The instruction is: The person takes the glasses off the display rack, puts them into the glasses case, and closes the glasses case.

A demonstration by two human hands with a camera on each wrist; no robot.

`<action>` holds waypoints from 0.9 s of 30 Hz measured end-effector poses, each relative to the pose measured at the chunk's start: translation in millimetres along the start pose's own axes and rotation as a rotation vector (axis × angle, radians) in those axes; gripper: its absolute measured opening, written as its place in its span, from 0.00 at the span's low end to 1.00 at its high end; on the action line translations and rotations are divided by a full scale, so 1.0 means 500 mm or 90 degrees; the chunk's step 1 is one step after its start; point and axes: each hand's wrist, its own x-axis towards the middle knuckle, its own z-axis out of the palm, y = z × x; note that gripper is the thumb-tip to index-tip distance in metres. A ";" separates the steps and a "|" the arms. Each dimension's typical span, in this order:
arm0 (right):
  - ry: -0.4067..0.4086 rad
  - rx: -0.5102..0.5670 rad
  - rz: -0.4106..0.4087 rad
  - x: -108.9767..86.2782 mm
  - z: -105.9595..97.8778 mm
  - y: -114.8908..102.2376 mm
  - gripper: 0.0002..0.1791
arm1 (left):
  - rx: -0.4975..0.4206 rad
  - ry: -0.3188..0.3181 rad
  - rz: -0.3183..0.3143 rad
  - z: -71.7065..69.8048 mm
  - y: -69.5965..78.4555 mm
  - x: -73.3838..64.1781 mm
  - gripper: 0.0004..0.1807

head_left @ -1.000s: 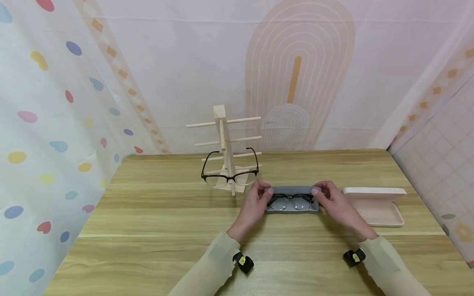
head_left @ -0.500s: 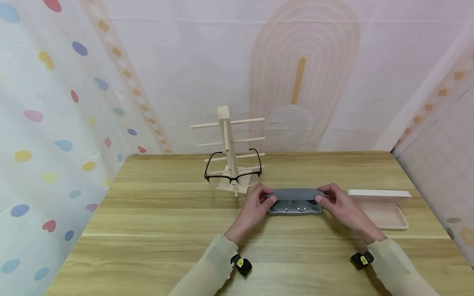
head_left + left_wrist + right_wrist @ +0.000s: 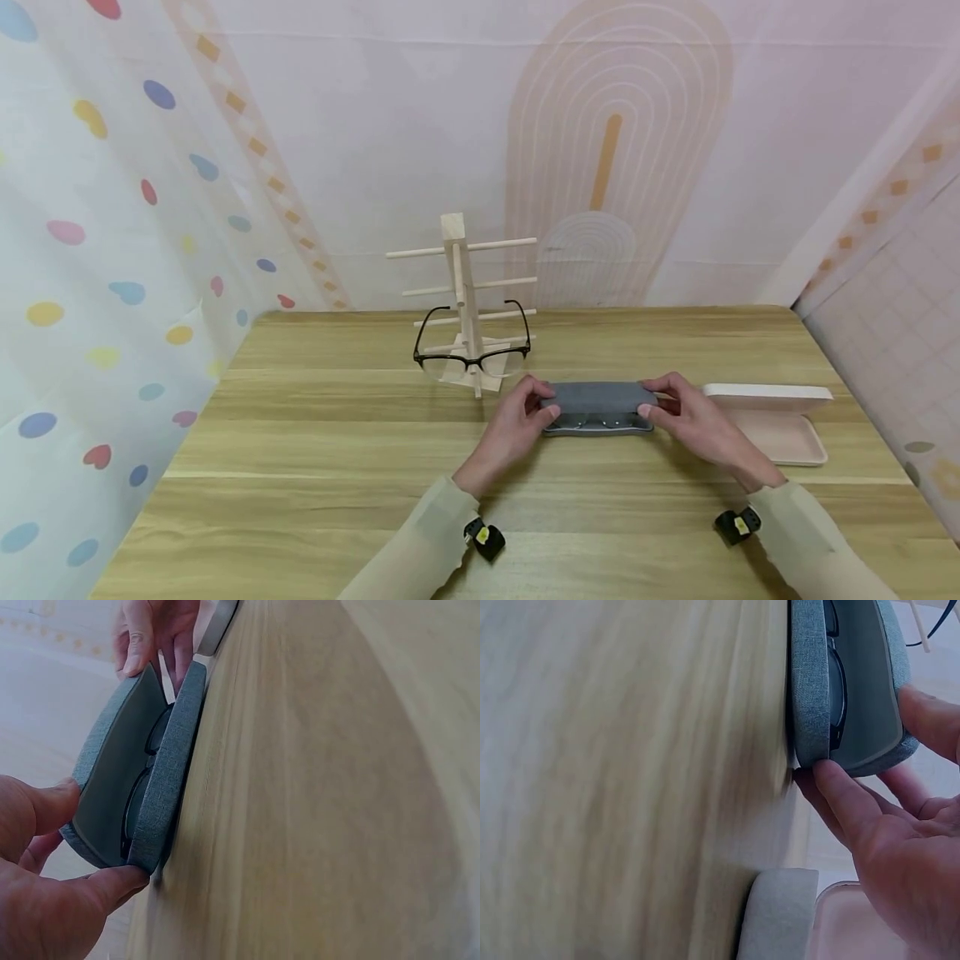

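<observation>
A grey fabric glasses case (image 3: 597, 395) lies on the table in front of me, its lid tilted part way down over the base. Inside rests a pair of dark-framed glasses (image 3: 133, 810), mostly hidden from the head view by the lid. My left hand (image 3: 516, 423) grips the case's left end, thumb on the lid's front edge. At the opposite end, my right hand (image 3: 696, 423) holds the lid the same way. Both wrist views show other fingers touching the base's ends (image 3: 811, 712).
Behind and left of the case stands a wooden glasses rack (image 3: 461, 287) with several pegs, carrying black-framed glasses (image 3: 469, 362). To the right, a white case with a pinkish inside (image 3: 780, 437) lies open. A patterned curtain (image 3: 420, 125) hangs behind the wooden table (image 3: 322, 467).
The grey case's lid has swung from raised back to far down towards me, covering most of the glasses inside. My hands have stayed at its ends. The head view has shifted slightly.
</observation>
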 end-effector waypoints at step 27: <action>0.004 0.029 0.008 0.003 0.016 0.005 0.24 | 0.110 -0.014 0.016 -0.001 0.000 -0.006 0.10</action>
